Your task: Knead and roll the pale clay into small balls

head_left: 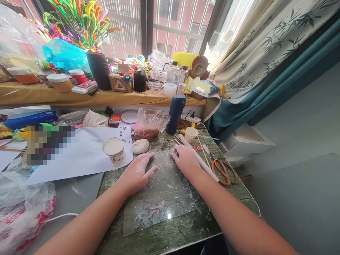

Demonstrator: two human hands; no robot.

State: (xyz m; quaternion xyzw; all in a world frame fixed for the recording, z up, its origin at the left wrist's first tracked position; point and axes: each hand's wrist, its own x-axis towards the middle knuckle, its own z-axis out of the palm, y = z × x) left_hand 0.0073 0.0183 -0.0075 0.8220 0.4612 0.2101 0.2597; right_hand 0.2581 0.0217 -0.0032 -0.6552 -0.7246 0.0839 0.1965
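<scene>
Lying flat on the table [204, 226], the transparent sheet [172, 187] sits between the two forearms, its far edge by the fingertips. The left hand [138, 171] spreads over its far left side, thumb well apart from the fingers, its grip loose and closed around nothing. The right hand [186, 161] bends its fingers at the far right corner; whether that grip pinches the edge, I cannot tell.

The sheet looks stiff and smooth, probably glass or hard plastic, so I judge it fairly weighty for its thinness and liable to crack or chip if knocked. White residue marks it and both hands, which could make it slippery. Opposite side edges seem the best hold, with fingers under and thumbs on top, minding the corners. A pale, soft-looking lump [140, 146] rests beside the left fingers; a pale rod [205, 164] and scissors [221, 172] lie on the right.
</scene>
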